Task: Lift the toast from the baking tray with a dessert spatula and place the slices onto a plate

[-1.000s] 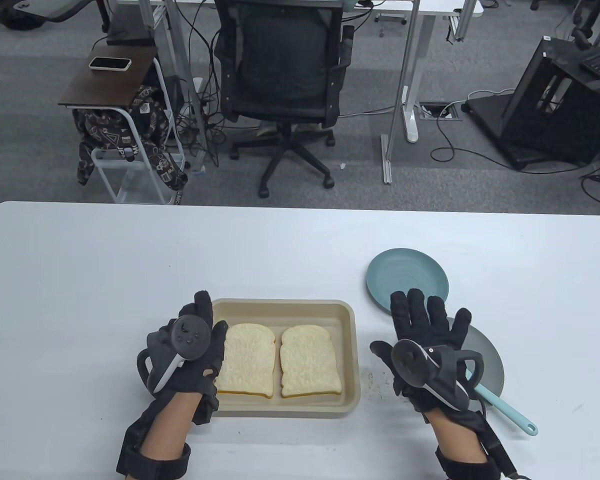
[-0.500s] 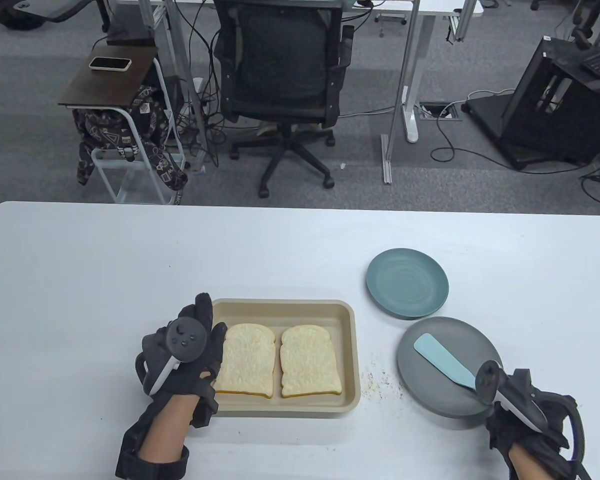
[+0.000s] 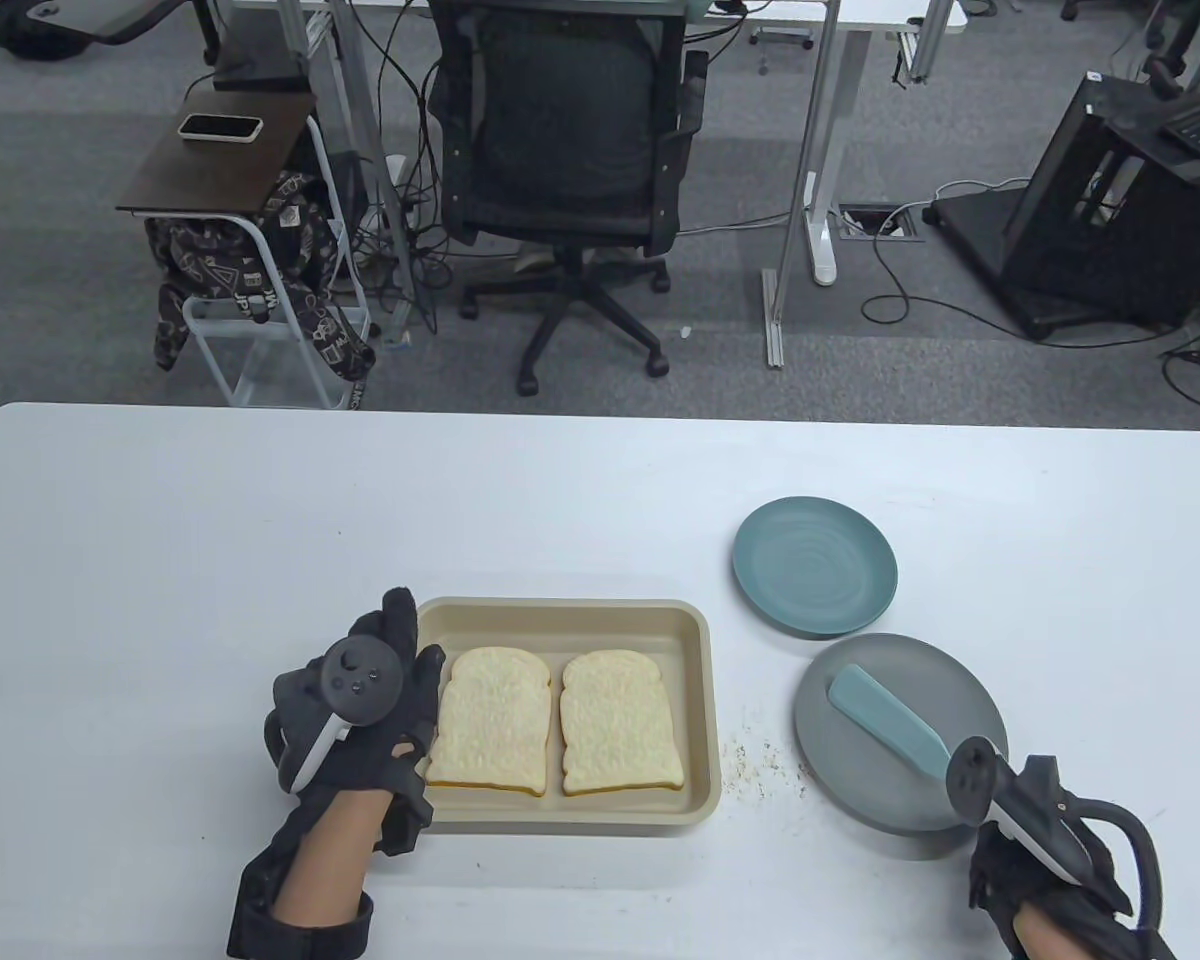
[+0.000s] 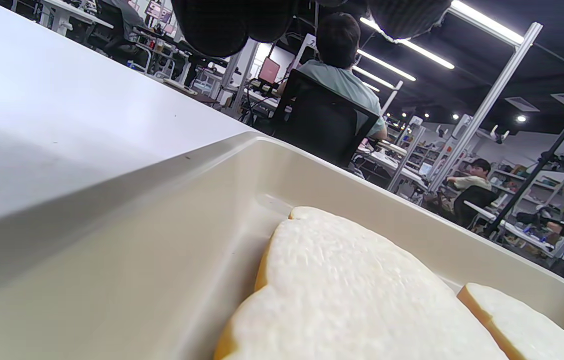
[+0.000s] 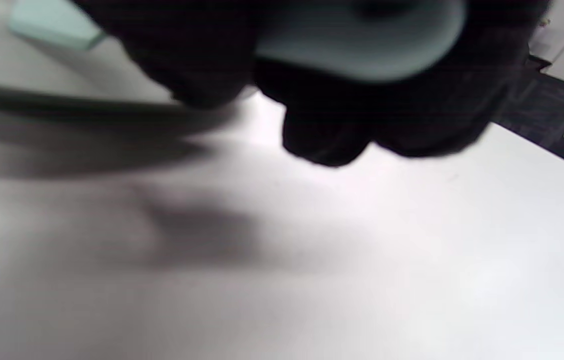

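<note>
On a white worktop (image 3: 160, 520), two toast slices (image 3: 488, 720) lie side by side in a beige baking tray (image 3: 560, 618). The left hand (image 3: 370, 720) rests, fingers relaxed, against the tray's left edge. The right hand (image 3: 1050, 860) grips the handle of a pale blue spatula (image 3: 885, 722), whose blade lies over a grey plate (image 3: 960, 690). A teal plate (image 3: 815, 580) sits just beyond.

In front of me is a white table (image 3: 210, 520). A beige baking tray (image 3: 690, 640) sits near me, left of centre. To its right lie scattered crumbs (image 3: 760, 765), then a grey plate (image 3: 960, 690) near me, with a teal plate (image 3: 815, 580) touching its far edge.
</note>
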The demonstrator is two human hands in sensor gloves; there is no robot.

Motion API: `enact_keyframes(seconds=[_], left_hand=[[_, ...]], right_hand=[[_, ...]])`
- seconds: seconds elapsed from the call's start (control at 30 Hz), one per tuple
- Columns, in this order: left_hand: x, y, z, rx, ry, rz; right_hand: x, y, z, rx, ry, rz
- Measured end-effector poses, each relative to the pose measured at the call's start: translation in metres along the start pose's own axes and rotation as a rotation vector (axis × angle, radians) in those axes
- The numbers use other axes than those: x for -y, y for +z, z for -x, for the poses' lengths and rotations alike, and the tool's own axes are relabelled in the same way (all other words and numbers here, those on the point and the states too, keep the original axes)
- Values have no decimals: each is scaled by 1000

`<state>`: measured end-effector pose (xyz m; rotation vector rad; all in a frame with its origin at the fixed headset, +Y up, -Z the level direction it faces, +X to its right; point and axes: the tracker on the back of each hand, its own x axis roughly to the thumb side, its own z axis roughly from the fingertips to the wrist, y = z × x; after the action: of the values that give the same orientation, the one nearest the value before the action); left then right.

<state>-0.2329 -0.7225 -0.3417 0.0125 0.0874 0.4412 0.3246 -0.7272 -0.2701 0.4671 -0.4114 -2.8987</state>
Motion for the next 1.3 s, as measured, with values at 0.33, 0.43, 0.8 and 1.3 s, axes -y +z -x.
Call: enact_keyframes(seconds=[0.33,0.43,0.8,1.3], left_hand=[[17,-2,10,-149,-116,86],[19,-1,10,-164,-102,113],[38,-8,18,-191,-171,182],[45,-8,18,-157,-230,180]], right_hand=[[39,35,10,1,-180,152],[49,43,5,28,-211,287],[108,69,-61,375,-314,367],[149,69,-200,655,108,156]])
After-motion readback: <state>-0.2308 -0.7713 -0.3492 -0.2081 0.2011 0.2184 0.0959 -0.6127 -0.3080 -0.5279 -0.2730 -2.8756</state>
